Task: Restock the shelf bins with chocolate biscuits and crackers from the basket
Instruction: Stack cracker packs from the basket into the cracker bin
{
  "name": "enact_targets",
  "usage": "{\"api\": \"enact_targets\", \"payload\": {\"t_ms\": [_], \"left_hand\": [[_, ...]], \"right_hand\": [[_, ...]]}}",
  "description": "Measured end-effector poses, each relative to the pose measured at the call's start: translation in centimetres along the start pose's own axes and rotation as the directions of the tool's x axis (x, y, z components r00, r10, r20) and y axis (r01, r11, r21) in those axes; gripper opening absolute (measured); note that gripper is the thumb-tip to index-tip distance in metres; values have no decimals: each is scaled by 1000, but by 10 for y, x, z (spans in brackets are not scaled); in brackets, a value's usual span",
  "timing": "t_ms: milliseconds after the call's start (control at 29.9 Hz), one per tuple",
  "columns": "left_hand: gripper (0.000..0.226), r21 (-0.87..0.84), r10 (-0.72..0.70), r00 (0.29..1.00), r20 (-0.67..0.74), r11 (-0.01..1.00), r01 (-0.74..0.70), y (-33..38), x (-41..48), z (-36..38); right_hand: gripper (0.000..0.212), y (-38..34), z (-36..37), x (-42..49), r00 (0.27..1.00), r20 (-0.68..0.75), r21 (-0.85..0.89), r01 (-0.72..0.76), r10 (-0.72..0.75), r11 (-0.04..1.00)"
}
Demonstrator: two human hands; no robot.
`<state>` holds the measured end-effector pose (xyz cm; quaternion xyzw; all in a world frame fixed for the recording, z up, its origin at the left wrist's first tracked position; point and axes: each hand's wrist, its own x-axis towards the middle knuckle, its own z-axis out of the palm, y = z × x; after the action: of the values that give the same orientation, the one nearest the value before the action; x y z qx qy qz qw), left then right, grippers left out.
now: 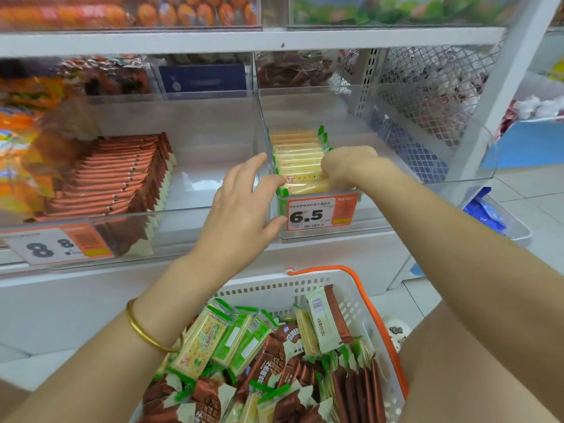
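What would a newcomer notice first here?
Both hands meet at the clear bin mid-shelf: the left hand spread at its front corner, the right hand curled over the cracker packs above the 6.5 price tag. Below, the white basket brims with green and brown packs.

The right hand [351, 166] turns its back to the camera, so its fingers [329, 174] curl out of sight among the crackers [297, 154]. The basket [268, 290] at 6 o'clock is cut off by the bottom edge. The small print on the 6.5 price tag [317, 213] is unreadable. The top-shelf bins [131, 10] at 12 o'clock are blurred and cropped. The orange packets [18, 166] at 9 o'clock smear past the left edge.
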<state>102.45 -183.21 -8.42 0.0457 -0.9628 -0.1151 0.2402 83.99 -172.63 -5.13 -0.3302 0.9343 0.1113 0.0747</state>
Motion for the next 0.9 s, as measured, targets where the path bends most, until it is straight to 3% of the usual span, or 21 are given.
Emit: {"api": "enact_targets", "payload": {"t_ms": [100, 267, 568, 668, 735, 802, 902], "left_hand": [[53, -11, -3, 1000, -10, 1000, 3, 0, 0, 1], [51, -25, -11, 1000, -10, 1000, 11, 1, 0, 4], [50, -12, -9, 1000, 0, 1000, 9, 1, -1, 4], [43, -21, 32, 996, -77, 999, -34, -1, -7, 3], [32, -27, 68, 973, -219, 997, -76, -2, -18, -1], [23, -33, 115, 935, -336, 990, -134, -6, -39, -6], [18, 6, 160, 957, -243, 987, -163, -31, -78, 1]], "right_hand": [[7, -1, 3, 3, 999, -45, -63, 28, -31, 998], [18, -1, 10, 8, 987, -149, 28, 60, -55, 998], [33, -1, 9, 9, 995, -80, -74, 60, -66, 995], [41, 1, 3, 3, 994, -103, -18, 20, -22, 1000], [56, -1, -7, -12, 982, -187, 70, -15, 28, 997], [52, -9, -17, -41, 916, -396, 193, 15, 63, 981], [35, -39, -14, -95, 767, -642, 213, 184, -4, 960]]}}
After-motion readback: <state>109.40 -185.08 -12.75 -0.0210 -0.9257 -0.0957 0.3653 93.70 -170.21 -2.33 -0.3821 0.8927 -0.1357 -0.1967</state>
